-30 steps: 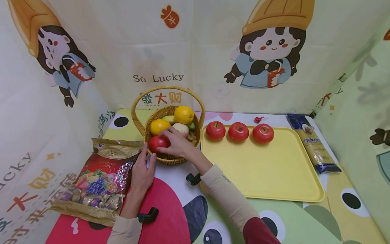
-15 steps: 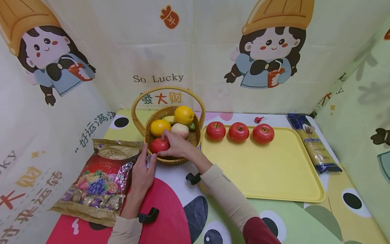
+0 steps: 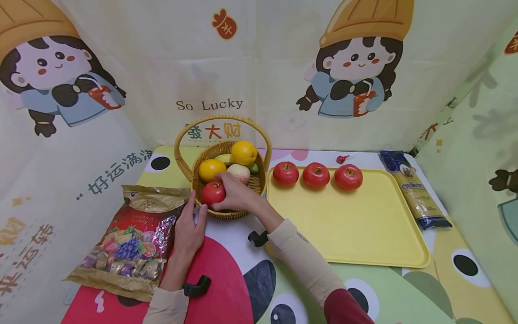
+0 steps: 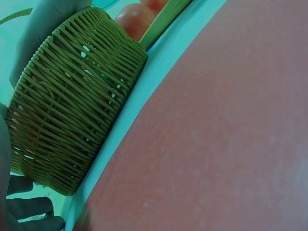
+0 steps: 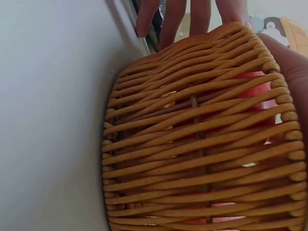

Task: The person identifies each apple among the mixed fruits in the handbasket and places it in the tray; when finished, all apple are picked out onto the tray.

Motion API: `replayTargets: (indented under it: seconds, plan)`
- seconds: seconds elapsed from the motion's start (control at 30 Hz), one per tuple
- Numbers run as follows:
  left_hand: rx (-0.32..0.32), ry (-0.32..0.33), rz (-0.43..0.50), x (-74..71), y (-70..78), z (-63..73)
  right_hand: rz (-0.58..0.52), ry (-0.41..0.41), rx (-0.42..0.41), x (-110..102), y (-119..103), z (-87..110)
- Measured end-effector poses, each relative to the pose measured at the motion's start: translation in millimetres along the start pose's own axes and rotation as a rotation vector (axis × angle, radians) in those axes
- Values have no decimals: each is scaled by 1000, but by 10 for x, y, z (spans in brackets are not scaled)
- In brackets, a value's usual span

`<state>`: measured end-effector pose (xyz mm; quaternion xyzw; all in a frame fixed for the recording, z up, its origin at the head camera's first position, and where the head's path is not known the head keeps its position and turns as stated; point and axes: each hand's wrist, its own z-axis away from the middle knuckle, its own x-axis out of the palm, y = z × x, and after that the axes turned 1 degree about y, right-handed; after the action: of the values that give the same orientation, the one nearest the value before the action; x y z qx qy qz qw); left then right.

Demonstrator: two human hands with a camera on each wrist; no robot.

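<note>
A wicker basket (image 3: 232,215) with a tall arched handle stands at the middle left. Inside it my right hand (image 3: 238,193) grips a red apple (image 3: 213,193) near the front left wall. Two yellow-orange fruits (image 3: 244,153), a pale speckled round fruit (image 3: 238,173) and a green fruit partly hidden lie around it. My left hand (image 3: 190,229) rests against the basket's front left side, thumb spread from the fingers. In the right wrist view, fingers (image 5: 198,17) lie straight along the wicker wall, and red shows through the weave.
Right of the basket lies a yellow tray (image 3: 352,225) with three red apples (image 3: 316,176) along its back edge. A candy bag (image 3: 133,243) lies left of my left arm. A lollipop (image 3: 343,159) and a blue-gold packet (image 3: 414,191) lie behind and right of the tray.
The apple in the basket has turned, its stem end now showing upward, and shifted slightly right with my right hand. My left hand stays at the basket's side.
</note>
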<state>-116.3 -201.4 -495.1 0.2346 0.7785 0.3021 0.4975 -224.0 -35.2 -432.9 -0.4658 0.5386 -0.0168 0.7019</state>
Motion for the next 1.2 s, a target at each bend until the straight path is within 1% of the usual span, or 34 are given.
replayTargets:
  seconds: [0.23, 0.37, 0.6, 0.7, 0.9, 1.0, 1.2]
  plan:
    - [-7, 0, 2, 0, -20, 10, 51, 40, 4, -74, -48, 86]
    - [-6, 1, 6, 3, -38, 14, 46, 68, -6, -136, -63, 149]
    - [12, 18, 8, -5, -28, 18, -5, 104, -1, -286, -75, 273]
    - [16, 21, 4, -6, -25, 22, -20, 128, -12, -342, -62, 329]
    - [9, 12, 5, -5, -23, 28, -7, 185, -42, -423, -8, 463]
    - [11, 13, 11, -4, -17, 29, -8, 201, -47, -452, 27, 539]
    - [23, 23, 16, 8, -18, 28, -9, 227, -31, -531, 88, 687]
